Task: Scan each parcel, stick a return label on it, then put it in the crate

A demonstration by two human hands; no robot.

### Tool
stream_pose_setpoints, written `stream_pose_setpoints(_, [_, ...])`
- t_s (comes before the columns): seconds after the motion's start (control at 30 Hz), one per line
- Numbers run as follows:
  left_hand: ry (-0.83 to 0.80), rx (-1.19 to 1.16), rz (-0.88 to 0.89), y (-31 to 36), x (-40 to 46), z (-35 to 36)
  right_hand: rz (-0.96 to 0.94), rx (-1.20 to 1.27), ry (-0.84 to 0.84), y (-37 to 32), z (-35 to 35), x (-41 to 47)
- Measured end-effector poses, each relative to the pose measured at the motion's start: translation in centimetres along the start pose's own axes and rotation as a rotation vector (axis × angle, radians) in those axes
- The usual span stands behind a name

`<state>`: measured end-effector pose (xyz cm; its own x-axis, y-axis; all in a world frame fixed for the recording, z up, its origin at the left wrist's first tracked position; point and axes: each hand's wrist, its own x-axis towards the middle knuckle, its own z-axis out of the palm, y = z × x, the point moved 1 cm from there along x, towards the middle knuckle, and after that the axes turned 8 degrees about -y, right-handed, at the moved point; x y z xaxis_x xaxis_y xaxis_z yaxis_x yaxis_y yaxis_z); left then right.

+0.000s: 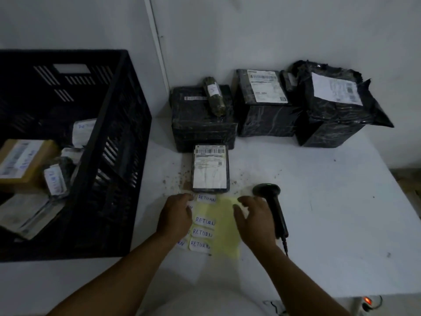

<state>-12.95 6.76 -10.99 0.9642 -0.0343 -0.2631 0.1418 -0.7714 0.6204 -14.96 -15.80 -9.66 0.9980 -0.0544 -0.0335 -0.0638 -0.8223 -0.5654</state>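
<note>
both hands loose over the label sheet, holding nothing; we should peel one label cleanly for the flat parcel.

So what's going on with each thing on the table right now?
Flat parcel: lying on the table, no return label yet.
Label sheet: partly used, some RETURN stickers left.
Scanner: lying down, not held.
Crate: holding several labelled parcels.
Left hand: resting on the sheet.
Right hand: open over the sheet.

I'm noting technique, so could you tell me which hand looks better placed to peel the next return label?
Probably left hand: it rests on the label sheet beside the remaining labels; right hand hovers over bare backing.
</note>
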Motion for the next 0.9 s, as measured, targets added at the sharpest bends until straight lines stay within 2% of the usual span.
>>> stream_pose_setpoints(0.1, [-0.084,0.107,0.094,-0.8,-1.2,0.9,-0.023,-0.009,-0.209,-0.9,2.7,-0.4])
stream_pose_setpoints(0.23, [-0.128,0.191,0.167,-1.6,-2.2,1.4,-0.048,-0.072,-0.318,-1.7,4.5,-0.4])
stream_pose_setpoints(0.57, [-0.185,0.311,0.177,-1.8,-1.2,0.7,-0.223,-0.231,-0.368,-4.3,6.5,1.0])
stream_pose_setpoints(0.73, [-0.138,0.266,0.183,-2.0,-0.9,0.6,-0.301,-0.287,-0.365,-4.5,7.0,1.1])
stream_pose_setpoints(0.9, [-0.161,0.246,0.193,-2.4,-0.4,0.3,-0.34,-0.287,-0.376,-5.0,7.1,1.5])
